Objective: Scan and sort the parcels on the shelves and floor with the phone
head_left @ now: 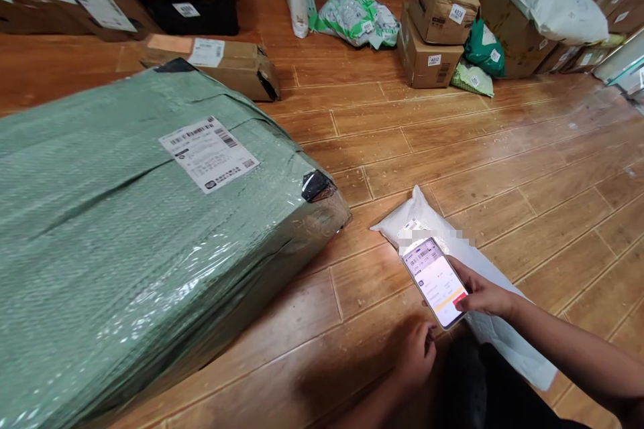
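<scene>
My right hand [480, 291] holds a smartphone [437, 285], its thumb on the lower part of the lit screen near a red button. The screen shows a barcode label. Beneath the phone lies a long white plastic mailer bag [503, 275] on the floor, its label partly covered by the phone and a blurred patch. Just below and left of the phone, my left hand [421, 348] is closed with fingers curled, nothing visible in it. Left of both hands is a large parcel in green woven wrap [121, 167] with a white shipping label [208, 154] on top.
A long cardboard box [231, 74] lies behind the green parcel. Farther back stand two stacked cartons [430, 20], a green-and-white bag [352, 19], a teal bag [480, 47] and a white sack [548, 0]. More boxes [100, 3] fill the back left. The floor [392, 141] is wood-look planks.
</scene>
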